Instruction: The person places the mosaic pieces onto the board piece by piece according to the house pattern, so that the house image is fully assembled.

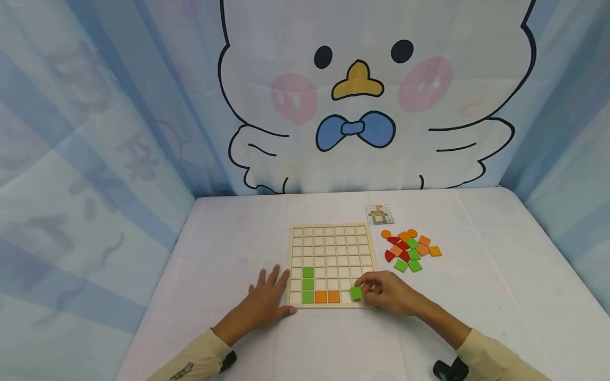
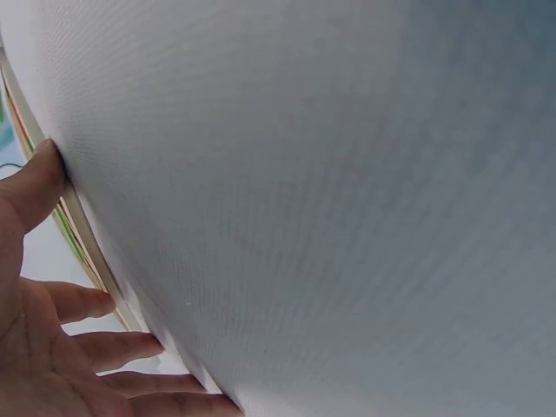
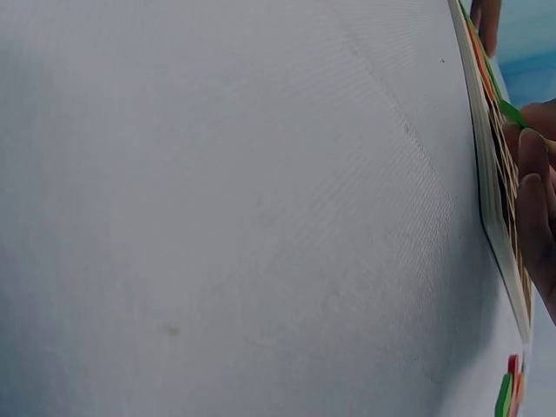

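Note:
A light wooden grid board (image 1: 332, 230) lies on the white table. Three green square tiles (image 1: 308, 284) fill a short column at its lower left, and two orange square tiles (image 1: 327, 297) sit beside them in the bottom row. My right hand (image 1: 388, 292) pinches a green tile (image 1: 356, 293) over the bottom row near the right corner; in the right wrist view that green tile (image 3: 511, 113) is tilted at the fingertips. With fingers spread, my left hand (image 1: 265, 303) rests at the board's left edge, thumb by the lower left corner. The left wrist view shows its straight fingers (image 2: 122, 347) along the edge.
Right of the board lies a loose pile of green, orange and red pieces (image 1: 405, 248), squares, circles and rounded red ones. A small pattern card (image 1: 379, 214) lies behind the board's right corner. A printed curtain (image 1: 357, 159) rises behind the table.

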